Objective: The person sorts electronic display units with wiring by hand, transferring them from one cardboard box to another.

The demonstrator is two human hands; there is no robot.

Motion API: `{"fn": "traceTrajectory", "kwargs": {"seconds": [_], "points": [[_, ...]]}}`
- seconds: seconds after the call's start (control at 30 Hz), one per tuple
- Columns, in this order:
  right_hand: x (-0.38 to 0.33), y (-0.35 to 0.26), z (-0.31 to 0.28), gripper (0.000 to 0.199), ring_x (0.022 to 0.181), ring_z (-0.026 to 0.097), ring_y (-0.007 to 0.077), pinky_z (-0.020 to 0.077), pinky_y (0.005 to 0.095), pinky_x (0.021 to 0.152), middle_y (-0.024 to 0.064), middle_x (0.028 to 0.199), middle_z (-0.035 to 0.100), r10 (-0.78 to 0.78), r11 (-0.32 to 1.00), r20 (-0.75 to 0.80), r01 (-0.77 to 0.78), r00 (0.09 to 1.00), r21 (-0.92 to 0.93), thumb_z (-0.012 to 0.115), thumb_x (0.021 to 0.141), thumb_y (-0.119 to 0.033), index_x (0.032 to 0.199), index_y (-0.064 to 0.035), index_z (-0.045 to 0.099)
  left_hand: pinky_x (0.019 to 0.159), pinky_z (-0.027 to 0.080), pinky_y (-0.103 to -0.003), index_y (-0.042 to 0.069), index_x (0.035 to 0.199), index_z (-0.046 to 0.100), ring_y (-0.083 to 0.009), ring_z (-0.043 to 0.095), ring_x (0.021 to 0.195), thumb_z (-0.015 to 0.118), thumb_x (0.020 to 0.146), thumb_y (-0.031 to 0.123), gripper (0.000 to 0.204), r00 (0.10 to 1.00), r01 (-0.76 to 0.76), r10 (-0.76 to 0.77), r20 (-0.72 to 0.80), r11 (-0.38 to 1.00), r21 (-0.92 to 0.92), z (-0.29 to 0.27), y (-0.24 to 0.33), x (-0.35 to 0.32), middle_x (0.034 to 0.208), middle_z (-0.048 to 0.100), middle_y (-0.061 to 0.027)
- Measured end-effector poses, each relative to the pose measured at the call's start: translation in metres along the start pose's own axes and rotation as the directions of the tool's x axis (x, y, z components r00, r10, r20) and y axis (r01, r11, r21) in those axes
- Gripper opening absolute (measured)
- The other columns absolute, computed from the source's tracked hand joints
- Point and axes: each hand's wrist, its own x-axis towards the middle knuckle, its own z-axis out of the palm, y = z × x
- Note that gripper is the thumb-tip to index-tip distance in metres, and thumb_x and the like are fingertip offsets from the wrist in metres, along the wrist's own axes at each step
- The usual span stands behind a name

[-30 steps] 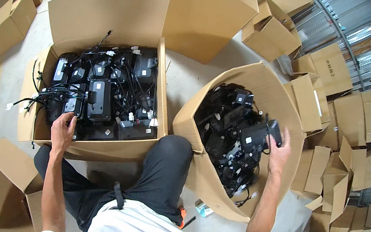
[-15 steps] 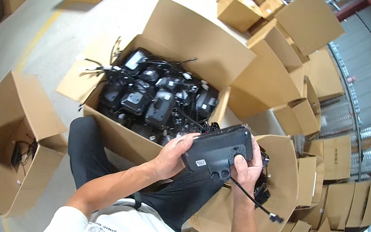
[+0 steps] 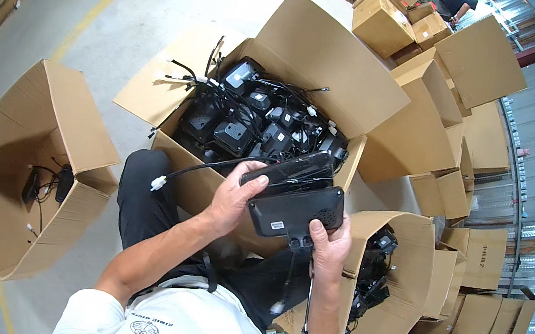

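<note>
At the far left stood the left box (image 3: 16, 120), a few black parts (image 3: 65, 184) and loose cables inside it. Next came the middle box (image 3: 328, 72), filled with black units (image 3: 237, 136) and tangled wiring. In front of it, your left hand (image 3: 235, 197) was clamped on the upper unit (image 3: 298, 174), thumb over its near edge, the other fingers mostly hidden; that forearm slanted up from the lower left. A cable with a white plug (image 3: 158, 183) stuck out leftward past this hand. The lower unit (image 3: 288, 214) lay just nearer you, overlapping the upper one; you seemed to be at the step of handling the pair together. Your right hand (image 3: 330, 247) gripped its right end, thumb on top, forearm nearly upright, with leads dangling beside it. The next move called, I judged, for two firm grips and free cables. At right, the right box (image 3: 408, 273) held more units.
</note>
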Motion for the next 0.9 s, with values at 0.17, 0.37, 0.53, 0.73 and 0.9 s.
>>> {"fn": "traceTrajectory", "kwargs": {"seconds": [0.17, 0.37, 0.53, 0.73, 0.9], "points": [[0.012, -0.072, -0.016, 0.073, 0.106, 0.066, 0.0217, 0.0524, 0.0334, 0.091, 0.0134, 0.116, 0.066, -0.122, 0.848, 0.210, 0.212, 0.970, -0.486, 0.082, 0.084, -0.014, 0.142, 0.0012, 0.041, 0.075, 0.049, -0.024, 0.002, 0.118, 0.059, -0.0070, 0.057, 0.082, 0.072, 0.095, 0.027, 0.036, 0.987, -0.147, 0.161, 0.019, 0.838, 0.525, -0.008, 0.021, 0.006, 0.093, 0.063, 0.0000], [0.050, -0.123, 0.050, 0.083, 0.096, 0.067, 0.0420, 0.0520, 0.0465, 0.080, 0.0231, 0.099, 0.070, 0.428, 0.271, 0.617, 0.558, 0.660, -0.784, 0.082, 0.074, -0.010, 0.146, -0.0068, 0.040, 0.088, 0.051, -0.029, 0.001, 0.127, 0.060, -0.0124, 0.061, 0.096, 0.050, 0.106, 0.044, 0.049, 0.956, 0.015, -0.147, 0.255, 0.890, 0.456, 0.010, 0.031, -0.004, 0.109, 0.067, -0.0075], [0.071, -0.088, 0.070, 0.082, 0.089, 0.068, 0.0400, 0.0531, 0.0449, 0.076, 0.0210, 0.093, 0.070, 0.425, 0.295, 0.712, 0.658, 0.559, -0.693, 0.081, 0.074, -0.011, 0.145, -0.0079, 0.039, 0.097, 0.048, -0.032, 0.001, 0.134, 0.052, -0.0190, 0.061, 0.105, 0.075, 0.086, 0.031, 0.061, 0.915, -0.128, -0.195, 0.354, 0.692, 0.710, 0.006, 0.032, -0.021, 0.115, 0.064, -0.0116], [0.097, -0.106, 0.020, 0.037, 0.086, 0.068, 0.0148, 0.0549, 0.0296, 0.078, 0.0100, 0.095, 0.072, -0.471, 0.589, 0.325, 0.566, 0.820, -0.576, 0.072, 0.090, -0.007, 0.123, 0.0032, 0.062, 0.097, 0.050, -0.036, 0.004, 0.131, 0.054, -0.0196, 0.061, 0.106, 0.081, 0.080, 0.035, 0.065, 0.952, 0.154, -0.261, 0.162, 0.862, 0.484, -0.012, 0.014, -0.025, 0.113, 0.063, -0.0100], [0.039, -0.062, -0.039, 0.031, 0.095, 0.068, 0.0219, 0.0547, 0.0343, 0.087, 0.0119, 0.104, 0.069, -0.597, 0.561, 0.145, 0.540, 0.789, -0.627, 0.072, 0.091, -0.010, 0.119, 0.0020, 0.064, 0.092, 0.054, -0.032, 0.002, 0.126, 0.056, -0.0139, 0.064, 0.102, 0.064, 0.100, 0.036, 0.044, 0.955, 0.270, -0.281, 0.095, 0.956, 0.119, -0.024, 0.019, -0.008, 0.114, 0.066, -0.0069]]}}
